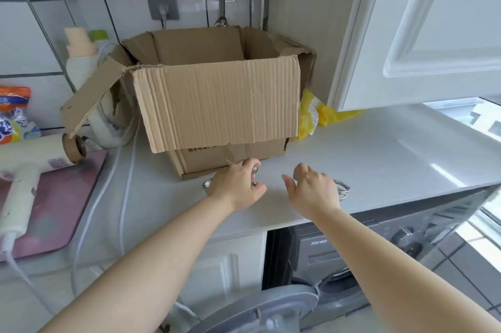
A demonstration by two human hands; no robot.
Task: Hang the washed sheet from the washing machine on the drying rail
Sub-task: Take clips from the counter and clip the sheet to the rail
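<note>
Both hands work at the surface (379, 148) above the washing machine (352, 251). The left hand (237, 186) grasps small metal clips (207, 184) just before the cardboard box (217, 104). The right hand (311, 189) curls over more clips (342, 187); whether it grasps them cannot be told. The sheet is not visible, presumably inside the machine. Judgement: task barely begun; extraction and hanging remain.
</note>
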